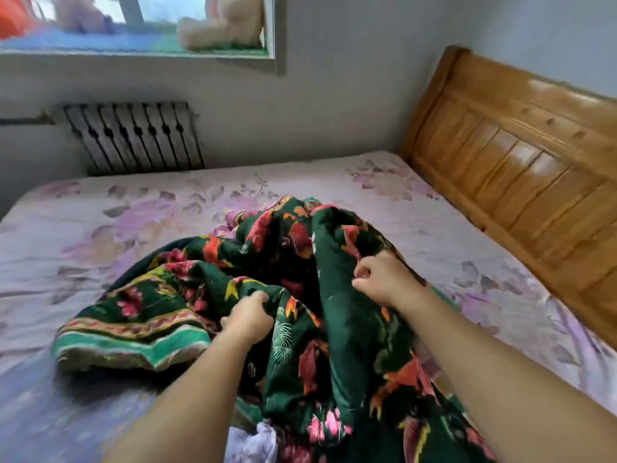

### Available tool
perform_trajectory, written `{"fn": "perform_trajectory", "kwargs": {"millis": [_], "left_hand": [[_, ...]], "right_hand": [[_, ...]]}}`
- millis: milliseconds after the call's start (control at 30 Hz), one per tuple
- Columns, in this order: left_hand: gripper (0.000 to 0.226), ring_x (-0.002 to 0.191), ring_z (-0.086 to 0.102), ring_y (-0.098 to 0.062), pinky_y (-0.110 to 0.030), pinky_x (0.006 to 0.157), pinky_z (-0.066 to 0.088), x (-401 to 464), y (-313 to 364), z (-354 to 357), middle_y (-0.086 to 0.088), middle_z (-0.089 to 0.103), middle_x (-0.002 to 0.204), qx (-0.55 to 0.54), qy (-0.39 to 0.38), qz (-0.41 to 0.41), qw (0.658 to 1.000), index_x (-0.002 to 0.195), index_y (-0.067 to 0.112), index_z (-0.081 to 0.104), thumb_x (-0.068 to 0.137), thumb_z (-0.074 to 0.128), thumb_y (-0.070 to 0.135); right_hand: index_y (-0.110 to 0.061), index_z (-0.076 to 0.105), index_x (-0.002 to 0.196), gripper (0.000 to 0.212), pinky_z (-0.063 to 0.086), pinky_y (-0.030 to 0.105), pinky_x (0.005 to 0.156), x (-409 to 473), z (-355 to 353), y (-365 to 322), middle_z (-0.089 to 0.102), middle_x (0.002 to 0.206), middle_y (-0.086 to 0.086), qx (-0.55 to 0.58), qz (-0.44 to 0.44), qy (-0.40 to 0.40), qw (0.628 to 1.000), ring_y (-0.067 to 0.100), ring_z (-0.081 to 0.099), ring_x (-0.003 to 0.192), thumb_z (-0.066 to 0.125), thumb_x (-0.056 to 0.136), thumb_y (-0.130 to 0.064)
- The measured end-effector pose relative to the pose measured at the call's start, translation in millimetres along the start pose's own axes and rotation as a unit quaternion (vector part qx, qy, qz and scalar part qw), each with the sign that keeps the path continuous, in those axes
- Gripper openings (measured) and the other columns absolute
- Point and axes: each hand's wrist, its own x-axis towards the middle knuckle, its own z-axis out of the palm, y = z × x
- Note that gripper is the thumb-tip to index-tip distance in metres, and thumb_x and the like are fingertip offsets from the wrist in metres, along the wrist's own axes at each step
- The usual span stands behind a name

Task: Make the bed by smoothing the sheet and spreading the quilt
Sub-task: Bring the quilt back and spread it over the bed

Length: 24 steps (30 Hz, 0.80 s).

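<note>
The quilt (300,295) is dark green, crowded with red, pink and orange flowers, with a striped border of lighter green and cream. Pale lilac flowers and grey leaves cover the sheet (133,222). The headboard (517,168) is honey-coloured wood.

A wooden headboard (521,155) with slatted panels stands along the right, against a pale wall (334,105). A dark ribbed radiator (133,137) is mounted on that wall below a window sill (133,56). On the sill sit a cream teddy bear (223,23), a blurred pinkish plush toy (80,13) and something orange (13,15) at the far left.
</note>
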Motion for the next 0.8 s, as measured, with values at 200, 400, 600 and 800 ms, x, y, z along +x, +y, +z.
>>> {"fn": "perform_trajectory", "kwargs": {"millis": [200,400,600,800], "left_hand": [[0.048,0.121,0.048,-0.024,-0.041,0.102,0.037,-32.3,38.1,54.0,-0.001,0.051,0.133,0.013,-0.060,0.005,0.998,0.135,0.027,0.040,0.089,0.048,0.019],[0.039,0.114,0.055,-0.024,-0.040,0.100,0.043,-59.8,78.7,101.8,0.000,0.061,0.121,-0.014,-0.068,0.014,0.998,0.122,0.028,0.052,0.085,0.051,0.017],[0.039,0.109,0.057,-0.026,-0.041,0.099,0.044,-95.8,125.6,183.0,-0.003,0.063,0.115,0.007,-0.142,0.016,0.990,0.122,0.026,0.054,0.084,0.052,0.016],[0.037,0.111,0.055,-0.025,-0.041,0.100,0.043,-125.6,162.8,248.0,-0.002,0.059,0.119,0.019,-0.210,0.022,0.977,0.124,0.025,0.052,0.088,0.053,0.019]], "right_hand": [[-0.029,0.065,0.105,0.019,0.046,0.035,0.095,-22.0,41.6,82.2,0.046,0.126,0.006,-0.002,0.071,-0.086,0.994,0.028,0.054,0.110,0.056,0.090,-0.036],[-0.025,0.067,0.105,0.018,0.046,0.032,0.095,-49.4,64.4,159.2,0.048,0.124,0.008,0.031,0.084,-0.124,0.988,0.026,0.057,0.107,0.058,0.090,-0.029],[-0.021,0.069,0.089,0.010,0.050,0.031,0.083,-88.8,85.8,257.6,0.066,0.111,0.005,0.067,0.121,-0.157,0.978,0.024,0.063,0.098,0.060,0.087,-0.019],[-0.015,0.068,0.102,0.018,0.048,0.028,0.083,-119.6,113.4,331.4,0.068,0.113,0.004,0.093,0.175,-0.207,0.958,0.021,0.063,0.103,0.054,0.093,-0.021]]}}
